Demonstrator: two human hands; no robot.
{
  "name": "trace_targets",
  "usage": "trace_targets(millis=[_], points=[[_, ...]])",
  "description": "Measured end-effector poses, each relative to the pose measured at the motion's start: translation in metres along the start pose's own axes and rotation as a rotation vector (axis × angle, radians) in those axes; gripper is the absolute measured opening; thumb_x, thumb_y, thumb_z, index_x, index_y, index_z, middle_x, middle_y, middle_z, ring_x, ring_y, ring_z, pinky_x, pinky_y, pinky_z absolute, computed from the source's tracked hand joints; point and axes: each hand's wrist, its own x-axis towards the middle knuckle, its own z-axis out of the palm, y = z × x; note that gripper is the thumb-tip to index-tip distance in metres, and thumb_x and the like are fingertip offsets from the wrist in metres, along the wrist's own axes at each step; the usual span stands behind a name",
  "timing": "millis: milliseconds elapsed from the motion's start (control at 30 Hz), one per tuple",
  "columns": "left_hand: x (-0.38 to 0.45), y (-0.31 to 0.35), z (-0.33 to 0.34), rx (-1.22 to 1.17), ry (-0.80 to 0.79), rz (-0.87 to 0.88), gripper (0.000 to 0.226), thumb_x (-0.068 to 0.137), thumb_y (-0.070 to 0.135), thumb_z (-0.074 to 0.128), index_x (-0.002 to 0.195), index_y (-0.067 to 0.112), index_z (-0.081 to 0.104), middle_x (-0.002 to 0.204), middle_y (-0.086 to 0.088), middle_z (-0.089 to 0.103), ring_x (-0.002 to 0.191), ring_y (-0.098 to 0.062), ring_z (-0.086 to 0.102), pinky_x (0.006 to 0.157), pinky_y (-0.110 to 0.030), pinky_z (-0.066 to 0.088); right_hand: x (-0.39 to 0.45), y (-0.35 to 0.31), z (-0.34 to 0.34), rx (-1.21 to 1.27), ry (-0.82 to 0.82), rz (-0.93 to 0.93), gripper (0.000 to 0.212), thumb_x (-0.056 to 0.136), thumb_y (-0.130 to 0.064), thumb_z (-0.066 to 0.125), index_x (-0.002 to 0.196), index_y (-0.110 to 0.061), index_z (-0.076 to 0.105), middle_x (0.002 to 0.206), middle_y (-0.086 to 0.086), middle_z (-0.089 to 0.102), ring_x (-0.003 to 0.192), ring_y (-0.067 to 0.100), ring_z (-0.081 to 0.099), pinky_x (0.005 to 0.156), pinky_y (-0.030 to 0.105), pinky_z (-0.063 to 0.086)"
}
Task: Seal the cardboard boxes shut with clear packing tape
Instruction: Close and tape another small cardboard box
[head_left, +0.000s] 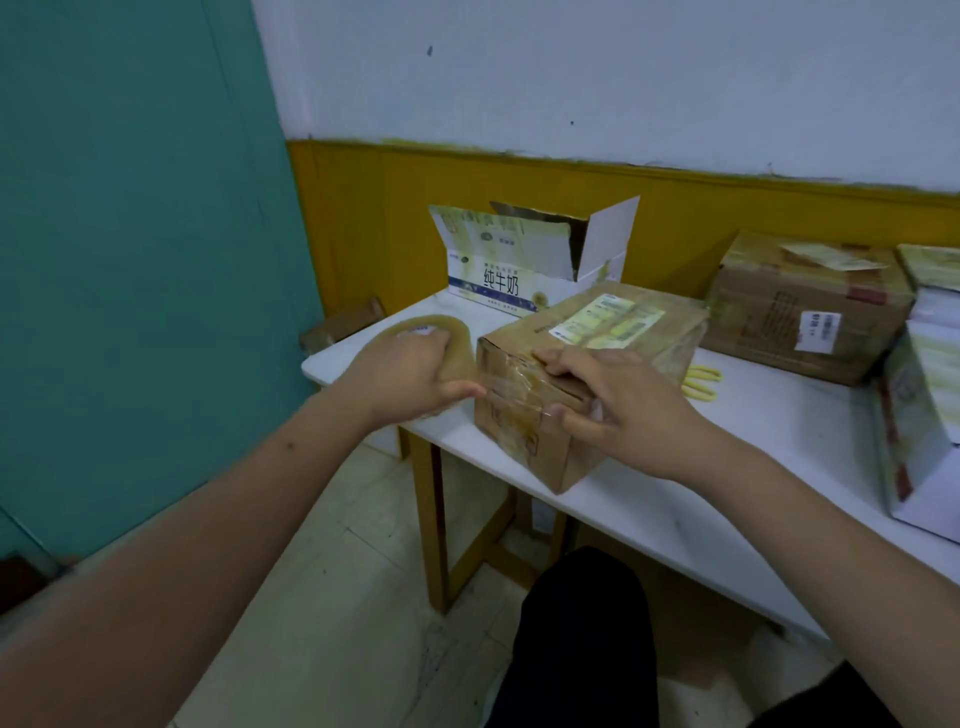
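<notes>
A brown cardboard box (639, 332) with yellow-white labels on top lies on the white table (769, 467), its near end turned toward me. My left hand (410, 376) grips a large roll of clear packing tape (457, 343) just left of the box, and a strip of tape runs from the roll onto the box's near end. My right hand (618, 400) presses on that near end with fingers spread over the tape, thumb on the front face.
An open white milk carton box (511, 275) stands behind. A larger taped brown box (800, 317) sits at the back right, and more boxes (919, 415) at the far right edge. Yellow-handled scissors (701, 382) lie behind the box. The table's left corner is near my left hand.
</notes>
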Motion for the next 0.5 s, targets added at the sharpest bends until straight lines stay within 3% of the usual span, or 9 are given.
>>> trace_targets(millis=[67, 167, 233, 300, 367, 433, 500], points=[[0.003, 0.001, -0.003, -0.084, -0.095, 0.025, 0.074, 0.085, 0.071, 0.06, 0.127, 0.01, 0.05, 0.102, 0.002, 0.057, 0.089, -0.018, 0.051, 0.068, -0.035, 0.04, -0.002, 0.002, -0.001, 0.018, -0.006, 0.002, 0.053, 0.089, -0.05, 0.048, 0.135, -0.023, 0.05, 0.136, -0.008, 0.058, 0.115, 0.007, 0.046, 0.091, 0.021, 0.023], [0.007, -0.007, -0.01, -0.217, -0.277, 0.076, 0.055, 0.082, 0.043, 0.078, 0.117, 0.015, 0.047, 0.103, 0.005, 0.054, 0.096, -0.018, 0.053, 0.07, -0.03, 0.046, -0.005, 0.007, -0.003, 0.03, -0.02, 0.017, 0.046, 0.089, -0.052, 0.049, 0.126, -0.025, 0.051, 0.141, -0.012, 0.054, 0.119, 0.01, 0.05, 0.095, 0.022, 0.024], [0.007, -0.008, -0.011, -0.211, -0.331, 0.083, 0.05, 0.079, 0.039, 0.078, 0.109, 0.017, 0.045, 0.098, 0.001, 0.053, 0.092, -0.019, 0.054, 0.073, -0.037, 0.051, -0.007, 0.009, -0.006, 0.061, -0.045, 0.019, 0.038, 0.089, -0.05, 0.051, 0.119, -0.027, 0.05, 0.143, -0.017, 0.051, 0.118, 0.009, 0.051, 0.096, 0.023, 0.025], [0.007, -0.002, -0.013, -0.123, -0.263, 0.119, 0.048, 0.077, 0.045, 0.075, 0.105, 0.018, 0.046, 0.096, -0.003, 0.055, 0.091, -0.021, 0.056, 0.075, -0.044, 0.052, -0.012, 0.012, -0.011, 0.112, -0.073, 0.011, 0.031, 0.089, -0.048, 0.053, 0.116, -0.034, 0.048, 0.143, -0.019, 0.05, 0.12, 0.007, 0.052, 0.1, 0.026, 0.03], [0.008, 0.007, -0.016, -0.069, -0.129, 0.162, 0.05, 0.081, 0.048, 0.074, 0.112, 0.016, 0.051, 0.097, 0.001, 0.058, 0.091, -0.018, 0.056, 0.069, -0.035, 0.045, -0.018, 0.013, -0.02, 0.187, -0.106, -0.004, 0.027, 0.091, -0.041, 0.057, 0.114, -0.044, 0.044, 0.143, -0.02, 0.051, 0.126, 0.005, 0.05, 0.104, 0.03, 0.036], [0.009, 0.017, -0.021, -0.037, -0.034, 0.161, 0.059, 0.084, 0.053, 0.072, 0.124, 0.014, 0.052, 0.102, 0.002, 0.059, 0.094, -0.015, 0.054, 0.071, -0.028, 0.036, -0.024, 0.015, -0.029, 0.268, -0.158, 0.003, 0.024, 0.094, -0.029, 0.063, 0.112, -0.037, 0.049, 0.144, -0.023, 0.049, 0.129, 0.0, 0.048, 0.104, 0.029, 0.04], [0.011, 0.027, -0.022, 0.001, -0.001, 0.21, 0.066, 0.085, 0.059, 0.069, 0.132, 0.016, 0.05, 0.122, -0.001, 0.06, 0.108, -0.017, 0.055, 0.079, -0.025, 0.036, -0.034, 0.022, -0.039, 0.341, -0.215, 0.049, 0.023, 0.095, -0.021, 0.064, 0.112, -0.03, 0.052, 0.145, -0.026, 0.047, 0.13, -0.007, 0.046, 0.104, 0.026, 0.042]])
